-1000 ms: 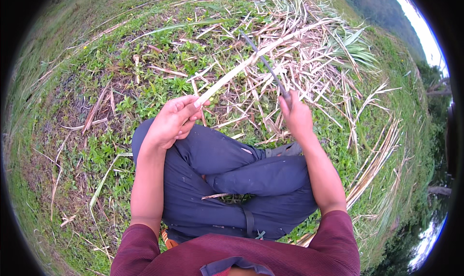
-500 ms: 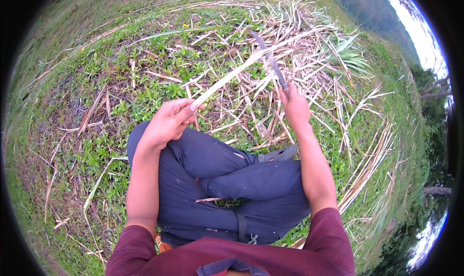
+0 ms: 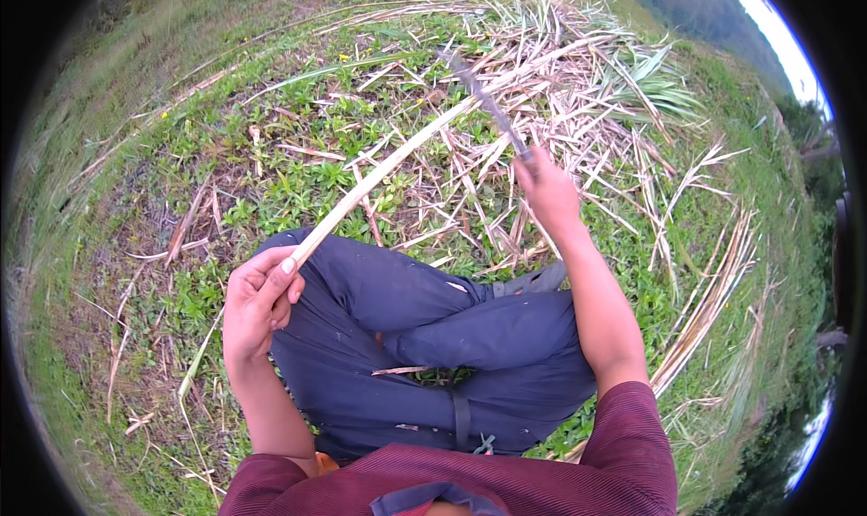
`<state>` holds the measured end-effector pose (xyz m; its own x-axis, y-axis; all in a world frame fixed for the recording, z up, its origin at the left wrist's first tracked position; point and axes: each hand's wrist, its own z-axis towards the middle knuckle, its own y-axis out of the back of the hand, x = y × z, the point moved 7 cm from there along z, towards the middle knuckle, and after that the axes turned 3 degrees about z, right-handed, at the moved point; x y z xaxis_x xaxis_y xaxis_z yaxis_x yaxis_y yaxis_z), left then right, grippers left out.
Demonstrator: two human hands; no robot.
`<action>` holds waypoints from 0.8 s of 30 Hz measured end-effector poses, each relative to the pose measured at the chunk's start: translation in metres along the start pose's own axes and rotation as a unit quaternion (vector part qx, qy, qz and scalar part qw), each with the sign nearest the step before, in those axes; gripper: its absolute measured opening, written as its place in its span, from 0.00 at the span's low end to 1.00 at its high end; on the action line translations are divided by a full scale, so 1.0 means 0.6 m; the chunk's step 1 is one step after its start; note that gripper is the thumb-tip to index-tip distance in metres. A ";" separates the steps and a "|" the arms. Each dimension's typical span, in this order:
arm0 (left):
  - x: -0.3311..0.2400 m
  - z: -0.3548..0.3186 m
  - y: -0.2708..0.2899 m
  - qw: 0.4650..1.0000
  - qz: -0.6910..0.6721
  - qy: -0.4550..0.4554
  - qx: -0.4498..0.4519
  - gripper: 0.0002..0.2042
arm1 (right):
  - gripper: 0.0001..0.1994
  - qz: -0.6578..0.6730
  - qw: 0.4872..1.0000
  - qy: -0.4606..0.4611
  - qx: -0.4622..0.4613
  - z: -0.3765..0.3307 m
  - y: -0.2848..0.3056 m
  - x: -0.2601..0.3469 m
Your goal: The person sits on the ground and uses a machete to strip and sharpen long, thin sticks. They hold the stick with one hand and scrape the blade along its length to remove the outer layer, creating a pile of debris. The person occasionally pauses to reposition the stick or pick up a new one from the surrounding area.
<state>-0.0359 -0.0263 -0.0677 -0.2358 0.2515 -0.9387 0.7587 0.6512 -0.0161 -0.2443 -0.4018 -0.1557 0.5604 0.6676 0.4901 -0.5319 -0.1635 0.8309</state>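
My left hand pinches the near end of a long pale stalk between thumb and fingers, above my left knee. The stalk slants away to the far right, toward a heap of cut pieces. My right hand is closed round the handle of a long narrow knife. Its dark blade points up and to the left, crossing the stalk near the stalk's far part. Motion smears the blade, so I cannot tell whether its edge touches the stalk.
A heap of dry strips and scraps lies beyond my right hand, with green leaves beside it. A bundle of long stalks rests to the right. My crossed legs in dark trousers are close below the hands, on grassy ground.
My left hand has drawn back toward me and to the left, pulling the stalk with it. My right hand and the knife have shifted slightly left.
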 end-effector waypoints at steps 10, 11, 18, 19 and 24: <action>-0.049 -0.153 0.107 0.970 0.222 -0.091 -0.042 0.16 | 0.15 -0.009 0.995 -0.091 -0.039 0.032 0.015 -0.147; -0.045 -0.169 0.111 0.973 0.213 -0.069 -0.053 0.16 | 0.15 0.001 0.996 -0.082 -0.030 0.026 0.029 -0.115; -0.017 -0.188 0.117 0.994 0.051 -0.009 -0.095 0.14 | 0.14 -0.025 0.982 0.180 -0.054 -0.027 0.006 0.003; -0.017 -0.186 0.118 0.995 0.053 -0.008 -0.087 0.14 | 0.14 -0.053 0.977 0.193 -0.068 -0.022 -0.001 -0.023; -0.041 -0.238 0.162 0.986 0.123 -0.090 -0.067 0.14 | 0.17 -0.032 0.977 -0.203 -0.059 0.014 0.019 -0.218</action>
<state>-0.0434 0.1331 0.0029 0.0654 0.2905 -0.9546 0.6895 0.6784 0.2537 -0.3184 -0.4971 -0.2082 0.7874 0.3273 0.5225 -0.5439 -0.0301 0.8386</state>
